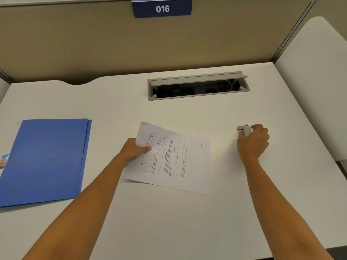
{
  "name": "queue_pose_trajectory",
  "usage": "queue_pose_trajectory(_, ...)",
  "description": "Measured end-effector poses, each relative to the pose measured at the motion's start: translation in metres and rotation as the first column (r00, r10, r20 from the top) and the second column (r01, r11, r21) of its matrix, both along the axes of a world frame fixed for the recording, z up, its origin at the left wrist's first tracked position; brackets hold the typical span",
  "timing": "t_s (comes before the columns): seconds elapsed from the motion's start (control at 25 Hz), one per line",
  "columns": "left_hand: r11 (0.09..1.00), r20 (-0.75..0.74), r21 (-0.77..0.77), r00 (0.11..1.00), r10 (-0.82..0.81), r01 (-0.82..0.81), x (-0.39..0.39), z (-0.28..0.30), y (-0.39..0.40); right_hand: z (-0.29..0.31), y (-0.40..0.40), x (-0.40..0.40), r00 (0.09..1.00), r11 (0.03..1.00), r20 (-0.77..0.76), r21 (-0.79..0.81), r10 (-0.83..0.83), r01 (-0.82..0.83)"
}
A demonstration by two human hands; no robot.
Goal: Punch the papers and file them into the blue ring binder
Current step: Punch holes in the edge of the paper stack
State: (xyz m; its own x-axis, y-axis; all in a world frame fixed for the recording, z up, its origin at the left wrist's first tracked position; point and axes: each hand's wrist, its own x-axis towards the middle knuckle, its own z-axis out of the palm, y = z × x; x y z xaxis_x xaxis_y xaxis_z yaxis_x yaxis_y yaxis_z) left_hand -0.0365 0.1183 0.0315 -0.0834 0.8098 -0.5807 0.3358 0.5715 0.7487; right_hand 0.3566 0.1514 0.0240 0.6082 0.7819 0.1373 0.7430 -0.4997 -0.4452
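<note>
Pinching the papers [174, 160] at their left edge, the left hand [132, 151] holds them at centre frame over the desk [169, 222]. Right of centre, the right hand [252, 140] grips a metal punch [243, 130]. The binder [45, 160] lies closed at left.

white worktop [169, 222] w/ blue binder [45, 160] at left, printed papers [176, 162] mid, metal punch [244, 130] right, cable hatch [197, 85] at back.
</note>
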Motion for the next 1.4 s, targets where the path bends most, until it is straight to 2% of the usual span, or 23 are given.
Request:
queue_pose_trajectory(0.12, 0.998, -0.076, 0.002, 0.995, -0.058, 0.058, 0.001, -0.001, 0.011, -0.006, 0.003, 0.010, 0.995, 0.981, -0.007, -0.169, -0.095, 0.092)
queue_pose_trajectory(0.2, 0.992, -0.143, 0.008, 0.982, -0.121, 0.123, 0.004, -0.001, 0.019, -0.010, 0.005, 0.015, 0.992, 0.971, -0.038, -0.214, -0.117, 0.106)
queue_pose_trajectory(0.28, 0.976, -0.227, 0.011, 0.951, -0.212, 0.220, 0.008, 0.001, 0.027, -0.010, 0.006, 0.018, 0.989, 0.974, -0.110, -0.212, -0.102, 0.077)
queue_pose_trajectory(0.4, 0.928, -0.369, -0.006, 0.862, -0.348, 0.372, 0.016, 0.004, 0.041, -0.004, 0.009, 0.014, 0.945, 0.988, -0.320, -0.149, -0.076, 0.029)
queue_pose_trajectory(0.48, 0.886, -0.442, -0.034, 0.788, -0.428, 0.462, 0.025, 0.006, 0.051, 0.003, 0.008, 0.004, 0.897, 0.997, -0.442, -0.055, 0.023, -0.053)
queue_pose_trajectory(0.64, 0.785, -0.554, -0.069, 0.631, -0.543, 0.615, 0.051, 0.010, 0.066, 0.027, -0.011, -0.051, 0.735, 0.973, -0.640, 0.181, 0.226, -0.142)
queue_pose_trajectory(0.68, 0.767, -0.566, -0.067, 0.609, -0.556, 0.638, 0.058, 0.010, 0.070, 0.031, -0.020, -0.071, 0.656, 0.962, -0.705, 0.225, 0.271, -0.155)
queue_pose_trajectory(0.8, 0.711, -0.608, -0.067, 0.536, -0.585, 0.700, 0.072, 0.011, 0.076, 0.025, -0.049, -0.129, 0.305, 0.929, -0.881, 0.317, 0.363, -0.191)
queue_pose_trajectory(0.88, 0.684, -0.640, -0.059, 0.498, -0.585, 0.727, 0.078, 0.012, 0.078, 0.007, -0.066, -0.155, 0.246, 0.923, -0.898, 0.314, 0.365, -0.222)
queue_pose_trajectory(1.0, 0.651, -0.667, -0.021, 0.474, -0.575, 0.759, 0.083, 0.013, 0.080, -0.015, -0.080, -0.168, 0.263, 0.935, -0.905, 0.283, 0.335, -0.216)
queue_pose_trajectory(1.12, 0.654, -0.686, 0.099, 0.527, -0.501, 0.750, 0.083, 0.008, 0.075, -0.020, -0.086, -0.171, 0.312, 0.925, -0.878, 0.301, 0.364, -0.233)
queue_pose_trajectory(1.16, 0.671, -0.714, 0.196, 0.573, -0.403, 0.716, 0.084, 0.004, 0.070, -0.023, -0.087, -0.171, 0.339, 0.920, -0.863, 0.301, 0.374, -0.250)
queue_pose_trajectory(1.24, 0.700, -0.691, 0.466, 0.717, -0.093, 0.541, 0.092, 0.001, 0.049, -0.025, -0.091, -0.172, 0.375, 0.910, -0.838, 0.305, 0.397, -0.280)
queue_pose_trajectory(1.32, 0.722, -0.523, 0.630, 0.844, 0.121, 0.286, 0.108, 0.007, 0.021, -0.024, -0.093, -0.174, 0.404, 0.906, -0.817, 0.318, 0.411, -0.279)
queue_pose_trajectory(1.4, 0.839, -0.322, 0.541, 0.936, 0.145, 0.056, 0.126, 0.011, -0.007, -0.027, -0.094, -0.176, 0.456, 0.912, -0.792, 0.318, 0.407, -0.260)
